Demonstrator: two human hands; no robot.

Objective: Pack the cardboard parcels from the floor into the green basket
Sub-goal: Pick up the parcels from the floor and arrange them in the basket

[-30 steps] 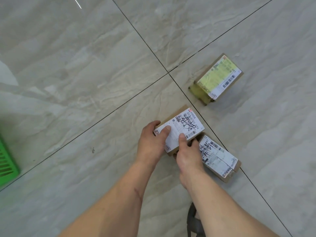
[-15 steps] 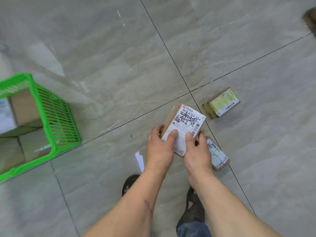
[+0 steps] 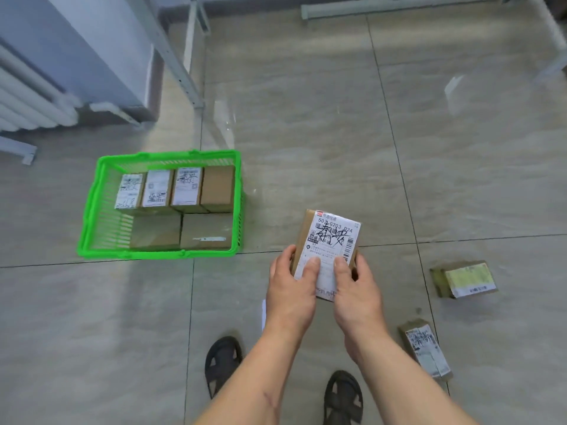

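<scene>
A cardboard parcel with a white shipping label (image 3: 329,240) is held up in front of me by both hands. My left hand (image 3: 291,289) grips its left edge, thumb on the label. My right hand (image 3: 357,291) grips its right edge, thumb also on the label. The green basket (image 3: 92,207) stands on the floor to the left and holds several parcels packed side by side. Two more parcels lie on the floor at the right: one with a yellow-green label (image 3: 464,279) and one with a white label (image 3: 425,348).
My feet in dark sandals (image 3: 224,361) stand on the grey tiled floor below the hands. A white radiator (image 3: 27,96) and a grey cabinet sit at the far left. Metal frame legs (image 3: 181,65) rise behind the basket. A scrap of white paper lies by my left wrist.
Both hands have lifted the labelled parcel off the floor and raised it. My view has risen and turned, so the whole basket has come into sight at the left.
</scene>
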